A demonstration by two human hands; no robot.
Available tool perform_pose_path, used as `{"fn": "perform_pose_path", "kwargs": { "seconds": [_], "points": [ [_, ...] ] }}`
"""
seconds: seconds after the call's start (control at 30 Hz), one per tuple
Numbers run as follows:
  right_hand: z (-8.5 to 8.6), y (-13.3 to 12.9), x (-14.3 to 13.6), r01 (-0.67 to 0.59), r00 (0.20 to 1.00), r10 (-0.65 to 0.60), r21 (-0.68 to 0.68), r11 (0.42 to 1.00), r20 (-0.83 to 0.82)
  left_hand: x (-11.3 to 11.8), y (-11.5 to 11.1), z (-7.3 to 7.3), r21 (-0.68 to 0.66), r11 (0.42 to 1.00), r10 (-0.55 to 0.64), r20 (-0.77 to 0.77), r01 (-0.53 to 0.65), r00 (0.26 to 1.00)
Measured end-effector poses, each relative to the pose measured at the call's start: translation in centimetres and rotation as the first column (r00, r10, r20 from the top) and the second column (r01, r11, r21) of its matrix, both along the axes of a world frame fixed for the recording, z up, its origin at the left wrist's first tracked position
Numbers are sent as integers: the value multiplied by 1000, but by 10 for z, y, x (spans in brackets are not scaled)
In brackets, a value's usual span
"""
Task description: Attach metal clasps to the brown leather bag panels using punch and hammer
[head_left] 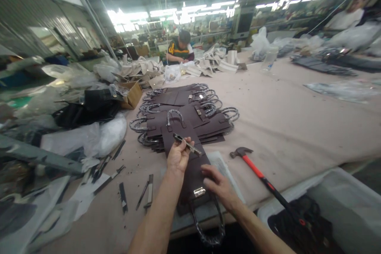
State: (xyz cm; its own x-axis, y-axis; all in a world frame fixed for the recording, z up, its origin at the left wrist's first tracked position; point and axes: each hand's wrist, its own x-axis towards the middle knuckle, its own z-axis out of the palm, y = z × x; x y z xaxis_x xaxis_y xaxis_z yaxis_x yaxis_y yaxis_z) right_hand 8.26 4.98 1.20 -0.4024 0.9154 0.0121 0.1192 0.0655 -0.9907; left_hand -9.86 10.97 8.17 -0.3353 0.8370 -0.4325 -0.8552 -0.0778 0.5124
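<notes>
My left hand (177, 158) is closed around a slim metallic tool that looks like a utility knife (192, 147), held just above a dark brown bag panel (190, 166). The panel stretches toward me, with a wrapped handle at each end and a shiny metal clasp (199, 192) close to its near end. My right hand (218, 184) is at the panel's right edge, fingers slightly bent and apart, holding nothing that I can see. I cannot tell whether its fingertips touch the panel. A pale board (228, 174) lies partly under the panel.
Behind the panel is a stack of similar brown bag pieces (172, 117). A red-handled hammer (253, 166) lies at the right, over a white bin (336, 194). Dark strips (123, 197) and plastic wrap (113, 133) are on the left. A person (180, 49) sits across the table.
</notes>
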Motion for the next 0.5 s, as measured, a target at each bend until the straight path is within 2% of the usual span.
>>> {"fn": "perform_pose_path", "kwargs": {
  "seconds": [0.03, 0.1, 0.2, 0.33, 0.5],
  "points": [
    [8, 7, 1, 68, 991, -81, -125, 990, -106, 6, -3, 0, 23, 999, -32, -25, 33, 999],
    [27, 20, 3, 89, 969, -154, -309, 947, -195, 18, -9, 0, 66, 994, -86, -91, 92, 992],
    [55, 36, 2, -50, 961, -79, -452, 891, -264, 36, -20, 3, 125, 976, -152, -205, 180, 967],
    [69, 42, 3, -150, 941, -17, -462, 874, -337, 52, -30, 9, 118, 936, -272, -353, 331, 895],
    [64, 35, 11, -208, 881, -35, -452, 867, -471, 56, -37, 13, 16, 839, -481, -447, 544, 754]
  ]
}}
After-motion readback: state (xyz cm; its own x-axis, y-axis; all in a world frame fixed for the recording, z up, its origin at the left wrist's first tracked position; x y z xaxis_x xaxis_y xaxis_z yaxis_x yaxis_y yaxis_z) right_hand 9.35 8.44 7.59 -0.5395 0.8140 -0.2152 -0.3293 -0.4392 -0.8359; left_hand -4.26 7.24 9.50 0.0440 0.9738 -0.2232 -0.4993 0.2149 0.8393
